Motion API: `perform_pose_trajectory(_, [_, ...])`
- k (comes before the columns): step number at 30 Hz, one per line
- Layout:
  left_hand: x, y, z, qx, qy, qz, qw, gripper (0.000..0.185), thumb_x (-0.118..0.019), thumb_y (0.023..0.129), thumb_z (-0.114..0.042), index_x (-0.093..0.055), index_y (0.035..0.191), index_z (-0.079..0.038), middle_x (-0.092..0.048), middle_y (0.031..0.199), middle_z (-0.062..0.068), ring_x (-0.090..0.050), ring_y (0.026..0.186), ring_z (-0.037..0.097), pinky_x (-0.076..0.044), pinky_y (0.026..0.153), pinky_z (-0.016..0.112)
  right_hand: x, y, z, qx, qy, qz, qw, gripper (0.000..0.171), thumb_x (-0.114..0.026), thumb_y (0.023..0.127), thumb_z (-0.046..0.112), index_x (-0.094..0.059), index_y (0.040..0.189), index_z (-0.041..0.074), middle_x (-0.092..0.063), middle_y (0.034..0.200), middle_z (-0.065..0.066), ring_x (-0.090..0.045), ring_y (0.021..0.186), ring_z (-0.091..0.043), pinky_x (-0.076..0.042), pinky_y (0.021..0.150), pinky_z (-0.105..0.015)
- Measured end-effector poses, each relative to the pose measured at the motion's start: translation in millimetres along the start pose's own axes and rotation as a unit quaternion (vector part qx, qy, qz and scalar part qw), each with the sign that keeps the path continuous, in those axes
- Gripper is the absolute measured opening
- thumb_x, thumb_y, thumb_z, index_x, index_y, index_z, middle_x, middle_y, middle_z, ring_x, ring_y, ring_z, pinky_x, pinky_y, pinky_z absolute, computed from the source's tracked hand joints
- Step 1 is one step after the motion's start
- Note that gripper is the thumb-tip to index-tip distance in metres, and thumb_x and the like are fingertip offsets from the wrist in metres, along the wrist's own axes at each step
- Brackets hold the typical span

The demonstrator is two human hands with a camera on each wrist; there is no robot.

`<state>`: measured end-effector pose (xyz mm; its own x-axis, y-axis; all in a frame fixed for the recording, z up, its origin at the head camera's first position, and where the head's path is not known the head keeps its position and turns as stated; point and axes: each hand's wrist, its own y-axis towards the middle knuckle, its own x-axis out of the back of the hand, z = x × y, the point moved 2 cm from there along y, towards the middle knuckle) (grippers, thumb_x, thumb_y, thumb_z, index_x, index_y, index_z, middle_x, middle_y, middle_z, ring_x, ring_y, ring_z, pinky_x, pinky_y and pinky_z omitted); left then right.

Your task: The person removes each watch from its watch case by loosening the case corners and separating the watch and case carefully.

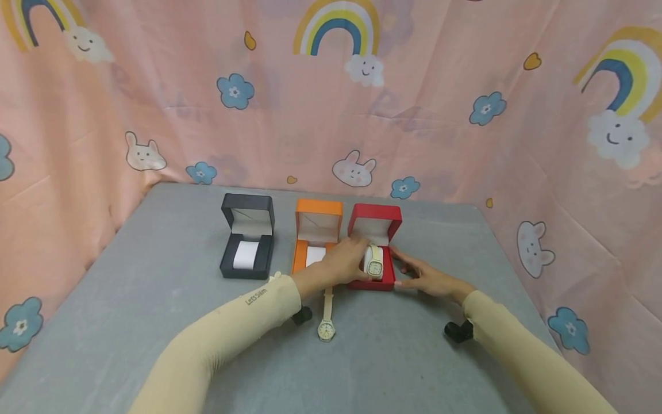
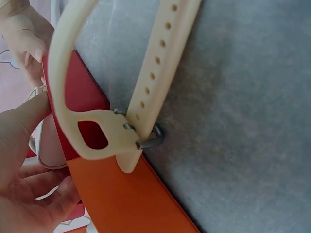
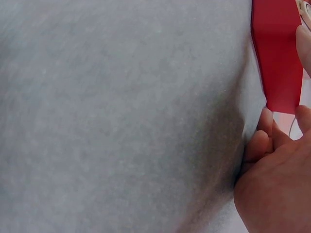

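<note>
A cream-strapped watch (image 1: 375, 268) with a squarish face is wrapped round a white cushion in the open red watch box (image 1: 383, 284). My left hand (image 1: 343, 261) reaches over the orange watch box (image 1: 300, 261) and holds the watch's cushion (image 2: 51, 145) from the left, thumb in front and fingers behind. At the red box's right side, my right hand (image 1: 426, 279) grips the wall between thumb and fingers. A second cream watch (image 1: 326, 330) with a round face lies before the orange box, its buckled strap (image 2: 155, 73) large in the left wrist view.
Left of the orange box stands a dark grey watch box (image 1: 247, 276), lid up, with a bare white cushion (image 1: 245, 255). The orange box also holds a white cushion (image 1: 315, 255). A pink patterned curtain (image 1: 289, 115) hangs behind the grey table (image 1: 414, 368).
</note>
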<state>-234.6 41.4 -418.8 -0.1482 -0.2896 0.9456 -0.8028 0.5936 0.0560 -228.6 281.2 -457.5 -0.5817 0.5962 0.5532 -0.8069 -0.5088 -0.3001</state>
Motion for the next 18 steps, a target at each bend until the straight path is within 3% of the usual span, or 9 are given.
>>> perform_pose_trajectory(7, [-0.7,1.6,4.9,0.004,-0.031,-0.006,0.9995,0.077,-0.085,0.079,-0.045,-0.053,0.14,-0.01,-0.069,0.117,0.004,-0.064,0.1,0.017,-0.056,0.086,0.032,2.3,-1.3,-0.6,-0.005,0.0,-0.001,1.0,0.091,-0.069,0.096,0.031,-0.009,0.164,0.022,-0.014,0.168,-0.019,-0.035,0.134,-0.037,-0.032,0.112,-0.06])
perform_pose_trajectory(11, [-1.9,3.8,10.0,0.019,-0.052,-0.01,0.9984,0.078,-0.083,0.079,-0.051,-0.053,0.142,-0.013,-0.068,0.115,0.0,-0.061,0.096,0.013,-0.055,0.086,0.031,2.9,-1.1,-0.8,-0.003,0.003,-0.003,1.0,0.09,-0.069,0.096,0.031,-0.011,0.164,0.024,-0.015,0.168,-0.018,-0.034,0.135,-0.037,-0.033,0.111,-0.057])
perform_pose_trajectory(18, [-1.4,3.4,12.8,0.039,-0.086,-0.011,0.9955,0.078,-0.079,0.08,-0.059,-0.053,0.139,-0.016,-0.068,0.11,-0.001,-0.06,0.091,0.012,-0.054,0.082,0.028,1.5,-2.0,0.2,-0.006,0.005,0.002,1.0,0.091,-0.07,0.095,0.031,-0.011,0.164,0.024,-0.015,0.167,-0.019,-0.034,0.136,-0.038,-0.033,0.113,-0.062])
